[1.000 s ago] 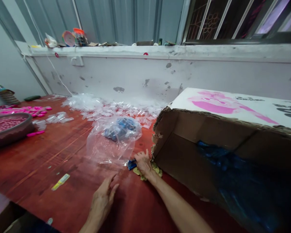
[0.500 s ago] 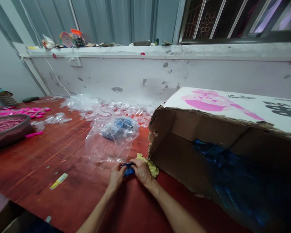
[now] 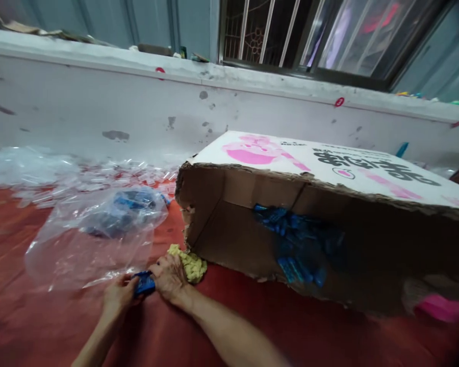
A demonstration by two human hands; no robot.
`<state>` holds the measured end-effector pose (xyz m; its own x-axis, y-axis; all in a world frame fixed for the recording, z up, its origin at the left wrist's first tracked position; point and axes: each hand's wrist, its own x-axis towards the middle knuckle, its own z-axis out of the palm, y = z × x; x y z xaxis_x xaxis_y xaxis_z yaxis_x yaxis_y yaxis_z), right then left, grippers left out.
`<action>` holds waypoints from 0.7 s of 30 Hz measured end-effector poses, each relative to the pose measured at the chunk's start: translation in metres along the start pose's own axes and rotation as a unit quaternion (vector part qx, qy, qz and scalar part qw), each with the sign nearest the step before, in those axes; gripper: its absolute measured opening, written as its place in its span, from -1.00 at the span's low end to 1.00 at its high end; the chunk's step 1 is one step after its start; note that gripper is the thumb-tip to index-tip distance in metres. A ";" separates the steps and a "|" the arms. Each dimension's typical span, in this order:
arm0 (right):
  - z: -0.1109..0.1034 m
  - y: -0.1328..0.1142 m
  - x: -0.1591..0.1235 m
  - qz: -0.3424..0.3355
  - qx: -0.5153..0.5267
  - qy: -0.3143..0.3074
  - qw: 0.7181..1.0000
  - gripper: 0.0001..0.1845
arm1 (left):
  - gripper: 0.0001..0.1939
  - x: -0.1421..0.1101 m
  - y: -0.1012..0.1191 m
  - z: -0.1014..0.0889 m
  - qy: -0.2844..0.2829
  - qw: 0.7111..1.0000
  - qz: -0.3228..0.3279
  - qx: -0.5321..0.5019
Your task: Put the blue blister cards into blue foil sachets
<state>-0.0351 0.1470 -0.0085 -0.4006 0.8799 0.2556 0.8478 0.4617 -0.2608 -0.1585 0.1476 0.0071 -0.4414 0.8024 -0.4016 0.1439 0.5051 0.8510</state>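
Note:
Both of my hands meet on a small blue piece (image 3: pixel 144 283) low on the red table (image 3: pixel 298 331). My left hand (image 3: pixel 118 295) pinches its left end, fingers closed. From the right, my right hand (image 3: pixel 169 278) grips the same piece, and a yellow crumpled cloth (image 3: pixel 191 265) lies under and behind that hand. A clear plastic bag (image 3: pixel 95 234) with blue pieces inside lies just beyond my hands.
A big cardboard box (image 3: pixel 321 204) lies on its side at the right, open toward me, with several blue pieces (image 3: pixel 298 244) inside. A pink thing (image 3: pixel 439 308) shows at its lower right. Small clear packets (image 3: pixel 61 168) are strewn along the white wall.
My left hand came up from the table to grip the blue piece with my right hand. The view has swung right, so the bowl and pink pieces at the left are out of sight.

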 end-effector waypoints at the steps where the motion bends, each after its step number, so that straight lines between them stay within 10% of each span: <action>1: 0.000 0.001 0.000 0.001 0.005 0.000 1.000 -0.84 | -0.90 0.001 0.000 0.001 0.004 1.000 0.004 -0.001; 21: -0.031 0.014 -0.018 0.069 0.026 0.013 0.997 -0.82 | -0.87 0.009 -0.015 0.017 -0.010 0.984 0.131 -0.120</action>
<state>-0.0054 0.1342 0.0122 -0.2722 0.9325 0.2375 0.8745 0.3427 -0.3433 -0.1494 0.1526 -0.0148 -0.3985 0.9028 -0.1615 0.0359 0.1913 0.9809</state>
